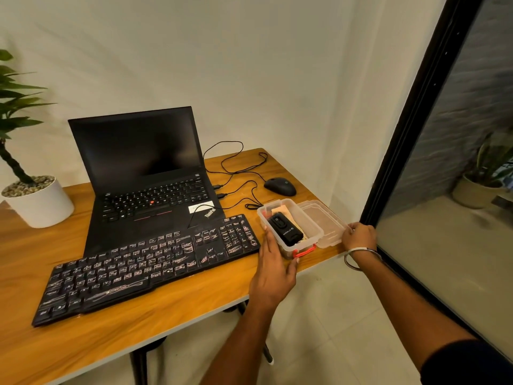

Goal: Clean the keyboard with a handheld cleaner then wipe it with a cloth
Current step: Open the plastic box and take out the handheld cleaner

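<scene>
A black external keyboard (144, 266), marked with white scribbles, lies slanted on the wooden table (172, 309). To its right stands an open clear plastic box (313, 227) with red clips. A black handheld cleaner (284, 229) lies inside it on something pale. The box's clear lid (323, 222) lies flat on the table beside it. My left hand (273, 273) rests against the box's near left side, fingers extended. My right hand (359, 236) grips the lid's outer edge at the table corner.
A black open laptop (144, 173) sits behind the keyboard, with cables and a black mouse (280, 186) to its right. A potted plant (36, 201) stands at the left. A black-framed glass partition (410, 129) rises just right of the table.
</scene>
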